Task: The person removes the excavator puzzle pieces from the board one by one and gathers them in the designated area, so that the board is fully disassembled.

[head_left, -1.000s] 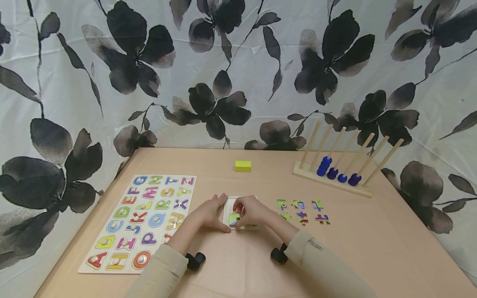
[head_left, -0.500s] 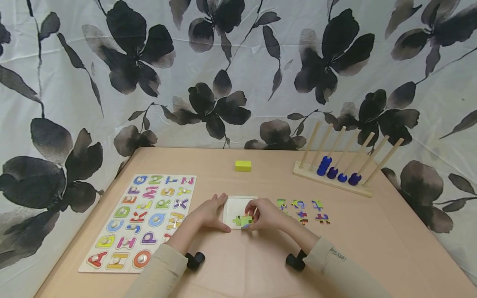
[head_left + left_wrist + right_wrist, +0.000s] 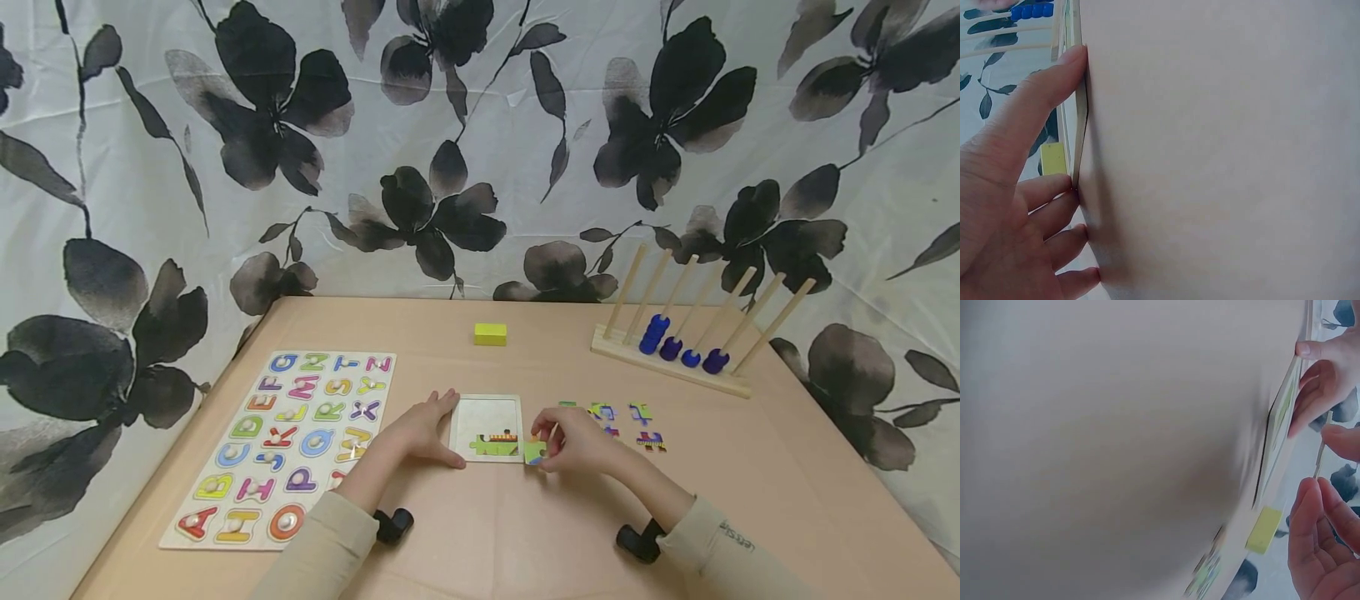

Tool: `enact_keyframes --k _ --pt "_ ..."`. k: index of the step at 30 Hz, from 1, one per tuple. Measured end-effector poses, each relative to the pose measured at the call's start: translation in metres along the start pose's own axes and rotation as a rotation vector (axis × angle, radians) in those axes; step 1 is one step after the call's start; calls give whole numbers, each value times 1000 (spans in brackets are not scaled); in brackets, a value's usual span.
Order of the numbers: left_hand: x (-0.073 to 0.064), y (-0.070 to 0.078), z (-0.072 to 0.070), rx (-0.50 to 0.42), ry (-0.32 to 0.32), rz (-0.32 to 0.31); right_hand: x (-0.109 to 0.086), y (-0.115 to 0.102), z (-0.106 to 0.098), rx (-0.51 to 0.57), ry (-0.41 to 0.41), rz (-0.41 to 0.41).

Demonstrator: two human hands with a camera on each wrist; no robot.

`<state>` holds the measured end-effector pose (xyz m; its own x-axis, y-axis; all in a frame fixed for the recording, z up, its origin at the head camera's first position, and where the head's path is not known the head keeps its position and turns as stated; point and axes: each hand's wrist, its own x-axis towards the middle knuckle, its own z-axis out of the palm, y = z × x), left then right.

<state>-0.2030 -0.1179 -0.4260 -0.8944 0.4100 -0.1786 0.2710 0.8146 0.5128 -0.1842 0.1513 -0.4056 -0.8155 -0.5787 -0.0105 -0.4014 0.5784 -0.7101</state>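
Observation:
A white puzzle tray (image 3: 486, 412) lies mid-table, with joined green pieces (image 3: 495, 447) along its near side and a dark and orange bit above them. At its left side my left hand (image 3: 422, 429) holds the tray, thumb at the near corner and fingers spread along the edge; the left wrist view shows the thumb and fingertips against the rim. Just off the tray's right edge, my right hand (image 3: 577, 442) pinches a green puzzle piece (image 3: 535, 452) between thumb and fingers. In the right wrist view that piece (image 3: 1321, 450) appears edge-on.
Loose puzzle pieces (image 3: 649, 441) lie to the right, partly hidden by the right hand. An alphabet board (image 3: 258, 467) covers the left side. A yellow block (image 3: 491, 334) sits behind the tray. A wooden peg rack (image 3: 667, 367) with blue beads stands at the back right.
My right hand has moved right, from over the tray to beyond its right edge, carrying the green piece. More of the joined pieces in the tray now shows. The left hand has stayed put.

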Motion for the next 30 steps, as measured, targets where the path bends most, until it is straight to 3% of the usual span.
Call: enact_keyframes --k 13,30 --pt "0 2 0 -9 -7 -20 -30 25 -19 -57 -14 0" --pt "0 0 1 -17 -5 -28 -33 35 -15 -61 -47 38"
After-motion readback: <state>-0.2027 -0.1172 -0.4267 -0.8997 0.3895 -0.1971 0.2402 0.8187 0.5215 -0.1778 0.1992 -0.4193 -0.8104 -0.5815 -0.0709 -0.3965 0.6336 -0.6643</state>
